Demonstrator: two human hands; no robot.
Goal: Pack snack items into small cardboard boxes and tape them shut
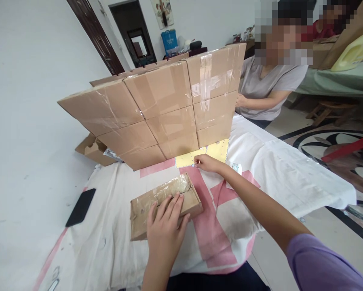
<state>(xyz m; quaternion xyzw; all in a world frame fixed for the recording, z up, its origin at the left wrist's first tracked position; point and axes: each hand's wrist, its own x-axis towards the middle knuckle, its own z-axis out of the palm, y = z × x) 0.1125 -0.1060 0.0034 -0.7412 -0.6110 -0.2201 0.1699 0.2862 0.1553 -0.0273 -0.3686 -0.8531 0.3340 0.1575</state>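
Note:
My left hand (166,222) lies with fingers stretched over the top of a small taped cardboard box (139,210), its thumb along the near right side. Beyond it my right hand (206,162) is closed in a pinch, over the near edge of a yellow patterned sheet (218,152). A small pale bit shows at those fingertips; what it is I cannot tell. Behind the sheet leans a large panel of taped cardboard (169,121), divided into several sections. To the right of my right hand sits a small white packet (236,168), partly covered by my forearm.
A black phone-like slab (81,207) lies at the left on the white and pink cloth (115,218). An open cardboard box (95,151) stands behind the panel's left side. Another person (269,87) sits beyond the panel on the right, a hand at its edge.

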